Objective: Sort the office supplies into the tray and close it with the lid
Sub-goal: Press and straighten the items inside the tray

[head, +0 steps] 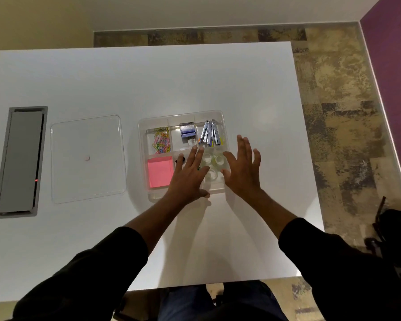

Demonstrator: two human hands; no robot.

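A clear divided tray (142, 126) sits mid-table. Its back compartments hold coloured paper clips (161, 140), blue staple boxes (187, 133) and silver staplers (210, 133). In front lie a pink sticky-note pad (159, 171), something black (180, 159) mostly hidden by my hand, and clear tape rolls (212, 161). My left hand (190, 174) hovers spread over the front middle compartment, holding nothing. My right hand (243, 167) is spread over the tray's front right corner, also holding nothing. The clear lid (88, 158) lies flat on the table left of the tray.
A grey cable hatch (21, 161) is set into the white table (148, 84) at the far left. The table's right edge borders patterned floor, and a dark chair part (389, 228) stands at the right.
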